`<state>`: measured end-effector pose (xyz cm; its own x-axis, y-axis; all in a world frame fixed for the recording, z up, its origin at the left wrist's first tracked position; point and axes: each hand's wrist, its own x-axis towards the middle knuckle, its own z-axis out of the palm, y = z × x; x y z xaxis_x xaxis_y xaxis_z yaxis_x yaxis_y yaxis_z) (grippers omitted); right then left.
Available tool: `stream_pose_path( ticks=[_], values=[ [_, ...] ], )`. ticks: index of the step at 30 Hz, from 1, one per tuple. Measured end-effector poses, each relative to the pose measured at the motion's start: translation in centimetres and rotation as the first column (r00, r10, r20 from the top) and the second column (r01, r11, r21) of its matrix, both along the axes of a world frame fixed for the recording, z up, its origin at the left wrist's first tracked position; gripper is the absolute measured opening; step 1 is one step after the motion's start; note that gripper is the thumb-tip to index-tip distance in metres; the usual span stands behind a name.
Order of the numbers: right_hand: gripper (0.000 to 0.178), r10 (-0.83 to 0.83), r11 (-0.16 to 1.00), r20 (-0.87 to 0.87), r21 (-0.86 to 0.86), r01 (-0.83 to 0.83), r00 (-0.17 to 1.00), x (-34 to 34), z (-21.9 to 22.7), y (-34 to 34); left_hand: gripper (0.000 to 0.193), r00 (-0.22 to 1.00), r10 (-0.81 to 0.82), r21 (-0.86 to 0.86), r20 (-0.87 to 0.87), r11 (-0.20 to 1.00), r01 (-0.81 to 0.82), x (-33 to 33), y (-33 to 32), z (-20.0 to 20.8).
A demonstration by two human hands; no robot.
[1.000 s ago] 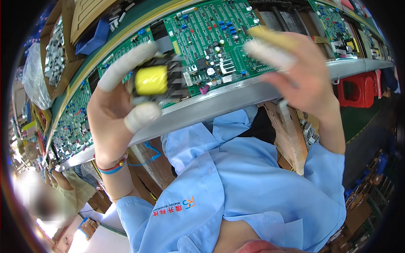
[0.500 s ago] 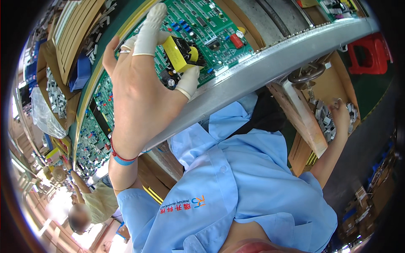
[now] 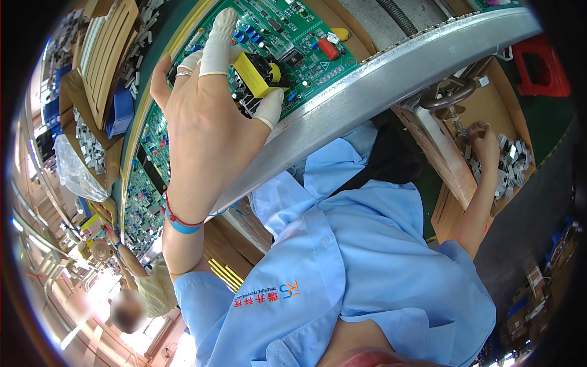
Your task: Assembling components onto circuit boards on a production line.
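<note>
My left hand (image 3: 211,128), with white finger cots on several fingertips, is closed around a yellow and black transformer (image 3: 252,76). The thumb presses on its near side and a finger lies behind it, while the index finger stretches past. The transformer is on or just above a green circuit board (image 3: 327,67) filled with small parts; its underside is hidden. Off to the right, my right hand (image 3: 486,148) reaches down into a cardboard box (image 3: 510,113) among small grey metal pieces (image 3: 513,162). Its fingers are curled, and whatever they hold cannot be made out.
A grey metal rail (image 3: 379,82) runs between the board and my body. More populated boards (image 3: 137,205) lie along the line at left, near cartons and a blue bin (image 3: 120,113). Another person (image 3: 153,290) works farther left. A red stool (image 3: 541,67) stands at far right.
My right hand has shifted within the box, uncovering more grey pieces on its right. My left hand keeps its hold on the transformer. The whole view has tilted slightly.
</note>
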<state>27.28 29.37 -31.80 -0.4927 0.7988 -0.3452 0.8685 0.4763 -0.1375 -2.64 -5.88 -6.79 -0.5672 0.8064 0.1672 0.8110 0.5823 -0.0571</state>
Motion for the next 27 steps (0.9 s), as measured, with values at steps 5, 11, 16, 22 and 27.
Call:
stream_pose_path(
  ticks=[5,11,16,22,27],
  values=[
    [0.034,-0.012,0.999,0.048,-0.047,0.014,0.999,-1.1,0.6,0.0,0.074,0.999,0.013,-0.039,0.047,0.999,-0.011,0.4,1.1,0.5],
    [0.031,0.020,0.999,0.052,0.048,-0.023,0.998,-1.4,-0.6,0.2,0.073,0.993,0.053,-0.119,0.102,0.992,-0.041,-0.7,1.4,0.6],
    [0.028,-0.007,0.972,-0.010,0.237,0.009,1.000,-0.6,-1.1,2.5,0.071,0.992,0.053,-0.141,0.113,0.989,-0.037,0.1,1.6,1.3],
    [0.026,-0.147,0.979,-0.411,0.070,0.191,0.900,-1.7,1.8,2.7,0.053,0.888,0.235,-0.367,0.395,0.926,-0.081,-1.2,3.9,4.7],
    [0.031,0.013,0.984,-0.423,0.168,0.065,0.906,0.1,-0.3,6.2,0.060,0.844,0.393,-0.562,0.365,0.816,-0.137,-0.8,5.8,6.2]
  ],
)
